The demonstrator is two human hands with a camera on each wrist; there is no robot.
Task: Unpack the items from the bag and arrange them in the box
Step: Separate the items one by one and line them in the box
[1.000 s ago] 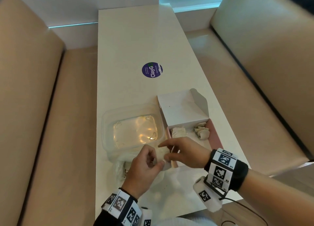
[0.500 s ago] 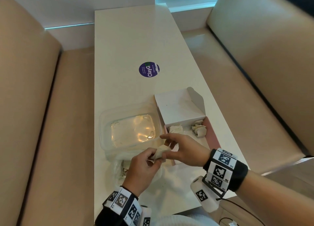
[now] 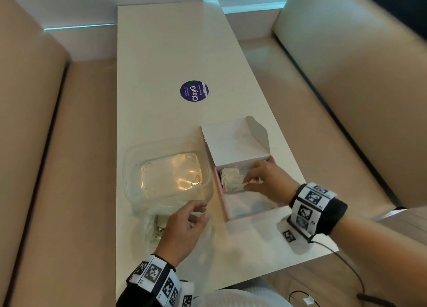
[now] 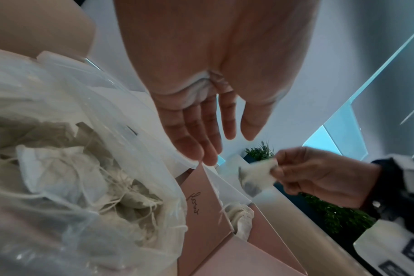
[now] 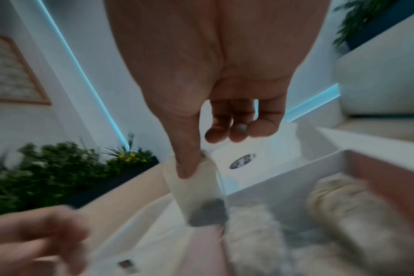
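Note:
A pink box [image 3: 220, 198] with a white inside and its lid [image 3: 231, 142] folded back stands at the table's near right. Two bunches of tea bags [image 3: 230, 179] lie at its far end. My right hand [image 3: 248, 184] reaches into the box and pinches a tea bag [image 5: 196, 188] between thumb and fingers, next to those bunches. My left hand [image 3: 203, 212] hovers with relaxed fingers, holding nothing, over the clear plastic bag [image 3: 154, 228], which holds more tea bags [image 4: 83, 168]. In the left wrist view its fingers [image 4: 201, 142] are straight.
A clear plastic container [image 3: 168, 175] sits left of the box, just beyond the bag. A purple round sticker [image 3: 194, 91] marks the white table [image 3: 161, 52] farther back. Beige bench seats run along both sides. A cable [image 3: 342, 260] trails off the table's near right edge.
Both hands held one tea bag near the bag. My right hand has carried it right into the box; my left hand has let go and stays over the plastic bag.

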